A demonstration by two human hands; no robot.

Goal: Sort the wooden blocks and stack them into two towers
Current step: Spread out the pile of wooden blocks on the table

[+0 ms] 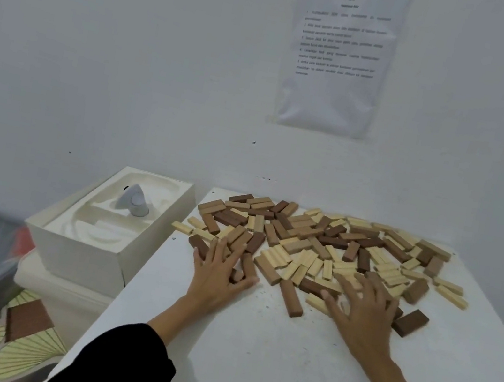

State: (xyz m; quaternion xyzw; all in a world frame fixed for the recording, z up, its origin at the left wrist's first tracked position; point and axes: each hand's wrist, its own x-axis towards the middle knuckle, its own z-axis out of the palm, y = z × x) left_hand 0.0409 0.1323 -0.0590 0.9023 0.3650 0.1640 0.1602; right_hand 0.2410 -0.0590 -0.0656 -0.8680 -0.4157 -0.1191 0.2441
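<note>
A loose heap of wooden blocks (319,239), pale, mid-brown and dark brown mixed, covers the far half of the white table (248,358). My left hand (219,272) lies at the heap's near left edge, fingers spread over brown blocks, thumb against a brown block (248,269). My right hand (360,314) is spread flat over pale and brown blocks at the near right of the heap, slightly blurred. A mid-brown block (290,298) lies between the hands. A dark block (410,323) sits apart to the right.
An open white box (109,226) with a moulded insert and a grey device (134,200) stands left of the table on another white box. A printed sheet (338,54) hangs on the wall behind. A patterned floor mat (14,347) lies lower left.
</note>
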